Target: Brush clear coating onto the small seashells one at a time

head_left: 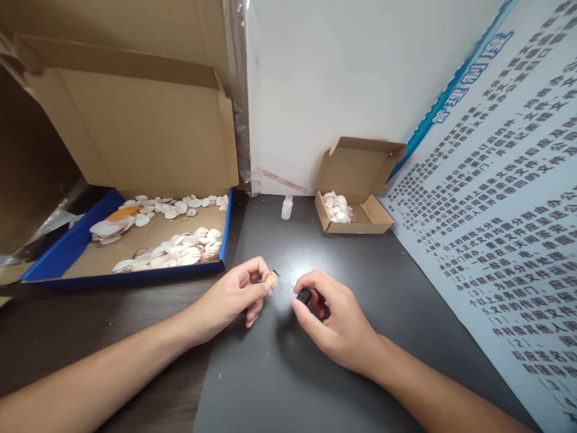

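Note:
Between the thumb and fingers of my left hand (241,291) is a small tan shell (271,279), held just above the dark grey mat (252,373). A thin dark sliver (276,273) shows right beside the shell; whether it touches it I cannot tell. My right hand (338,316), a short gap to the right, is closed around a small black object (303,296). The fingers cover much of that object, so its kind is unclear. Beyond both hands a small white bottle (286,208) stands upright near the wall.
At the left lies an open blue-edged cardboard box (148,278) with many pale shells (180,249) inside. A smaller open cardboard box (360,228) at the back right holds more white shells (337,207). A printed poster (496,228) borders the right side; a white wall (351,72) rises behind.

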A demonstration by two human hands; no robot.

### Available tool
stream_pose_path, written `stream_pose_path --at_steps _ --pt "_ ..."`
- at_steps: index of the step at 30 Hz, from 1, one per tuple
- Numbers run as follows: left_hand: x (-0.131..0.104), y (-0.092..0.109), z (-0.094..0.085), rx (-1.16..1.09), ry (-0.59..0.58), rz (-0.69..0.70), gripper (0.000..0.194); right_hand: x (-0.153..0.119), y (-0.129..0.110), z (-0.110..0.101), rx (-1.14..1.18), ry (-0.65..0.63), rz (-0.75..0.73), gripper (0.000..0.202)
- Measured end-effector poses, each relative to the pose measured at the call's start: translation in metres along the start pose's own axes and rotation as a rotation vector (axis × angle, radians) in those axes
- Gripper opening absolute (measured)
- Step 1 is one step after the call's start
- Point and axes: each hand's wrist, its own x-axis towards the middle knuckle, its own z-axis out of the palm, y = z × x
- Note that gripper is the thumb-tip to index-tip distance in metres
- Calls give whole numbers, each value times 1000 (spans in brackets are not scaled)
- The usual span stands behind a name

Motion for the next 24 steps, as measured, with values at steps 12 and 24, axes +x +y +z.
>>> stream_pose_path --at_steps 12,24 --pt "2 -3 -2 14 -5 30 26 -1 0 0 0 7 -26 6" --pt "0 -2 -3 59 -44 55 26 -2 -2 -2 -11 -5 -33 6"
